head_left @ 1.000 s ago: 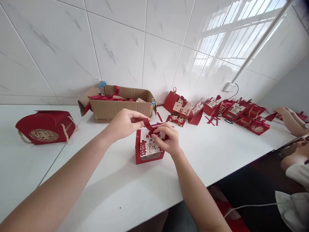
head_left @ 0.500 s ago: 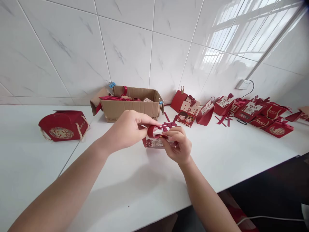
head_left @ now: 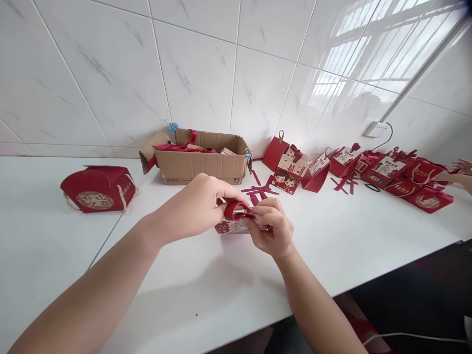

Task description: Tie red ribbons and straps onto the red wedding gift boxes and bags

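Observation:
Between my hands stands a small red and white gift box [head_left: 230, 227] with printed characters on its front. A glossy red strap [head_left: 231, 211] curls into a loop at its top. My left hand [head_left: 197, 209] is closed at the loop's left side, thumb and forefinger against the strap. With thumb and fingers pinched, my right hand [head_left: 272, 226] grips the strap's right end, where a bit of gold-coloured metal shows. My fingers hide much of the box.
Behind stands an open cardboard box [head_left: 202, 167] holding red items. A red rope-handled box [head_left: 99, 191] is at left. Cut ribbon strips [head_left: 260, 191], a couple-print box [head_left: 285, 179] and more red boxes [head_left: 431, 199] lie rightward. Another person's hand [head_left: 460, 167] is at the right edge.
The strap has rolled into a rounder, tighter loop between my hands, which sit slightly lower. Another person's hand has come into view at the far right. The camera has shifted slightly.

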A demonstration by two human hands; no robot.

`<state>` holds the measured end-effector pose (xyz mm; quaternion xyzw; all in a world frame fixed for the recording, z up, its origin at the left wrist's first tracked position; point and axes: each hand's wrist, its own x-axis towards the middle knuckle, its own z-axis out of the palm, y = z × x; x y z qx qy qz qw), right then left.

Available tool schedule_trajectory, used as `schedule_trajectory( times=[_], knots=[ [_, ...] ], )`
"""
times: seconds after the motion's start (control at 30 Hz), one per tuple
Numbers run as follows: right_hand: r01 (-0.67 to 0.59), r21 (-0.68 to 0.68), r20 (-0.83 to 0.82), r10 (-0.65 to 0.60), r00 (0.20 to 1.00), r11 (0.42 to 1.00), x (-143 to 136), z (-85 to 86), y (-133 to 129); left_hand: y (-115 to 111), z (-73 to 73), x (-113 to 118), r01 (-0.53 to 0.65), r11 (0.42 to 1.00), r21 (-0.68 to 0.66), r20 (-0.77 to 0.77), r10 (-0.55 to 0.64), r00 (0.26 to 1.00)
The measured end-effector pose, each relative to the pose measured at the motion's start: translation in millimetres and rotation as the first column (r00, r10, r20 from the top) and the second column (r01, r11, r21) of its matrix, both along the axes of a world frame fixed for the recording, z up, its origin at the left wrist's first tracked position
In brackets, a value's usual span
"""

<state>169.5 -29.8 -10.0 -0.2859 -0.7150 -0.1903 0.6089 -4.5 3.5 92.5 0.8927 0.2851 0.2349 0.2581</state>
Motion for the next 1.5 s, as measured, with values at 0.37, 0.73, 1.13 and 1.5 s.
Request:
schedule_trajectory(
  times=[0.37, 0.73, 1.13, 1.5],
  knots=[
    [0.073, 0.07, -0.025, -0.072, 0.997, 0.995, -1, 0.6, 2, 5, 4.4, -6, 0.179, 0.984, -0.015, -0.067, -0.18, 0.981],
    [0.003, -0.168, -0.271, -0.049, 0.961, 0.986, 6, -16.2, 22, 43, -24.2, 11, 0.155, 0.979, -0.134, 0.04, -0.151, 0.988],
    [-0.073, -0.305, -0.238, -0.001, 0.971, 0.949, 3, -10.6, 18, 49, -27.4, 9, 0.236, 0.936, -0.261, 0.101, -0.216, 0.971],
    [-0.13, -0.43, -0.302, -0.006, 0.953, 0.893, 0, -9.0, 17, 53, -29.7, 9, 0.184, 0.957, -0.224, 0.102, -0.165, 0.981]
  ],
)
